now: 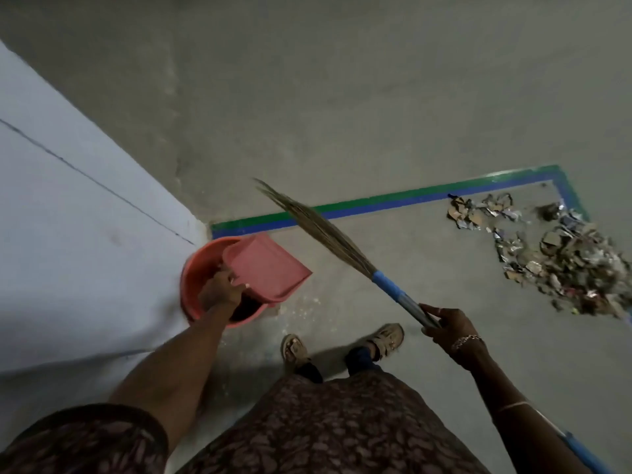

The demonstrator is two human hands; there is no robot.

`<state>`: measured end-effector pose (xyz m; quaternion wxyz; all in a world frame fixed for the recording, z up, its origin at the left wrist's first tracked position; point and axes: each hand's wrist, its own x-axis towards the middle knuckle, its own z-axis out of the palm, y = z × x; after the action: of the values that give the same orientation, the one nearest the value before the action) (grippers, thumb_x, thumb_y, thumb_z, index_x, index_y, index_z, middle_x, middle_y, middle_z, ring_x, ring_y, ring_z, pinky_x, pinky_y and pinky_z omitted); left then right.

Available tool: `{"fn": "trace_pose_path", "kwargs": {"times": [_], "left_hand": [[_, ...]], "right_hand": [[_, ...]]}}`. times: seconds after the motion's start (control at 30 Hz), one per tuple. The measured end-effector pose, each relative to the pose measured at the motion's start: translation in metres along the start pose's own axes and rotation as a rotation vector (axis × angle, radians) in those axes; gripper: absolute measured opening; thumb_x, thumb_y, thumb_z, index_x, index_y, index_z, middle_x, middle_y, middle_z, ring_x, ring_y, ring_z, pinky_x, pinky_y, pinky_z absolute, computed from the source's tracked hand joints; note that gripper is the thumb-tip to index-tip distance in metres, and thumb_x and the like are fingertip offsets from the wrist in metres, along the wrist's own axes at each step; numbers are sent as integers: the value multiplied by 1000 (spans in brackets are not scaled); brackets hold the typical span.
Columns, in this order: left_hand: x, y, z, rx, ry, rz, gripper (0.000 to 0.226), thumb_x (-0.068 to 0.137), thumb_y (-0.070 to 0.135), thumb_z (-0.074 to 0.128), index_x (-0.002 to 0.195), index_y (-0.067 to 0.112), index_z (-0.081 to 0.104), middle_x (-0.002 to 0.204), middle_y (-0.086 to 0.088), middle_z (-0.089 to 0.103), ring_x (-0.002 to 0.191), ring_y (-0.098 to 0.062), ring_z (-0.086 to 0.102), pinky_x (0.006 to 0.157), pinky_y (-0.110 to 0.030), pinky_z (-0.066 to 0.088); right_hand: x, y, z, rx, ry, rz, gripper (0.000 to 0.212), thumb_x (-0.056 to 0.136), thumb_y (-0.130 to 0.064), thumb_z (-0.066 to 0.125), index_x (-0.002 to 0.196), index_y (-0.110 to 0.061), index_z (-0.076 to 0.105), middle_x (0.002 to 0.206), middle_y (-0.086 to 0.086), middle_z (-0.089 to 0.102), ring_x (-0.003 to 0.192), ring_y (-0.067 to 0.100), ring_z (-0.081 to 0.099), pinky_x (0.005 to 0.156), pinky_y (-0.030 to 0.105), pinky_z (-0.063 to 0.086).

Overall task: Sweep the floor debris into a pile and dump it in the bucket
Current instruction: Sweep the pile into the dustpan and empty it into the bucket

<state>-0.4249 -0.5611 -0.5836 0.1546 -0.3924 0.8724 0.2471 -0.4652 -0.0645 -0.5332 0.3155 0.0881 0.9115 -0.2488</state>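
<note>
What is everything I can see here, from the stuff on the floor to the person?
Floor: one, grey concrete, across the view.
Wall: one, pale bluish white, left side.
Tape: two strips side by side, green and blue, on the floor, turning a corner behind the debris.
Debris pile: one, mixed brown, grey and white scraps, right side.
Bucket: one, orange-red, on the floor by the wall.
Dustpan: one, pink, tilted over the bucket's mouth.
Broom: one, brown bristles, blue handle, angled across the middle.
Sandals: two, tan, bottom centre.
Garment: one, dark brown patterned, bottom.
Bracelet: one, gold-coloured, right wrist.
Left hand: one, gripping the dustpan.
Right hand: one, holding the broom's handle.
</note>
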Motion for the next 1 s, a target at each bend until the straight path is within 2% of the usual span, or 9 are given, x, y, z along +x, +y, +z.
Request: {"fn": "trace_pose_path", "kwargs": {"times": [0.23, 0.4, 0.5, 0.57, 0.73, 0.8, 0.87, 0.9, 1.0], "left_hand": [[28, 91, 49, 144, -98, 236, 52, 69, 63, 68, 110, 31, 67, 104, -1, 74, 95, -30, 69, 84, -41, 56], [12, 179, 53, 266, -117, 304, 51, 73, 61, 70, 117, 35, 67, 112, -5, 72, 106, -29, 67, 86, -38, 55], [-11, 238, 46, 311, -87, 356, 53, 77, 60, 73, 123, 35, 66, 118, -8, 70, 109, -32, 65, 88, -38, 52], [-18, 276, 48, 338, -59, 419, 53, 78, 56, 75, 125, 32, 66, 119, -10, 71, 110, -35, 65, 88, -39, 51], [-34, 351, 72, 389, -15, 552, 55, 78, 53, 78, 127, 32, 67, 115, -13, 72, 107, -37, 67, 87, -40, 51], [-35, 373, 85, 393, -17, 557, 56, 77, 52, 79, 128, 31, 66, 115, -13, 72, 107, -36, 67, 87, -40, 51], [-31, 394, 95, 385, -36, 571, 58, 77, 55, 78, 128, 32, 66, 114, -12, 72, 106, -36, 67, 87, -39, 52], [-25, 403, 99, 388, -50, 583, 59, 76, 57, 77, 129, 33, 65, 114, -11, 73, 106, -35, 67, 87, -39, 52], [-4, 436, 112, 407, -67, 621, 61, 76, 62, 74, 129, 37, 63, 114, -9, 72, 106, -34, 67, 87, -38, 52]], "right_hand": [[24, 39, -2, 120, 15, 81, 52, 82, -26, 72, 131, -39, 60, 98, 1, 69, 77, 14, 60, 66, 26, 44], [42, 83, -13, 234, 26, 206, 53, 84, -30, 71, 135, -35, 57, 103, 3, 71, 77, 18, 65, 71, 32, 56], [54, 103, -24, 420, 15, 295, 55, 84, -23, 70, 138, -25, 57, 93, 8, 72, 63, 19, 64, 56, 31, 55], [62, 113, -37, 517, 17, 335, 55, 86, -17, 69, 139, -19, 55, 85, 9, 71, 54, 17, 59, 47, 26, 48], [79, 136, -70, 631, 93, 384, 62, 83, -13, 72, 142, -14, 52, 85, 13, 70, 53, 18, 56, 49, 29, 47], [83, 139, -84, 674, 54, 395, 71, 84, -8, 72, 148, -14, 43, 87, 12, 65, 54, 19, 59, 47, 29, 49], [90, 139, -90, 706, 19, 408, 69, 87, -6, 68, 148, -15, 38, 96, 13, 61, 54, 22, 60, 44, 28, 48], [95, 140, -92, 676, 27, 416, 63, 88, -9, 67, 145, -15, 41, 100, 13, 60, 58, 23, 62, 47, 30, 51], [112, 149, -91, 537, 109, 467, 47, 82, -19, 64, 128, -18, 51, 105, 10, 62, 83, 30, 67, 73, 43, 59]]}}
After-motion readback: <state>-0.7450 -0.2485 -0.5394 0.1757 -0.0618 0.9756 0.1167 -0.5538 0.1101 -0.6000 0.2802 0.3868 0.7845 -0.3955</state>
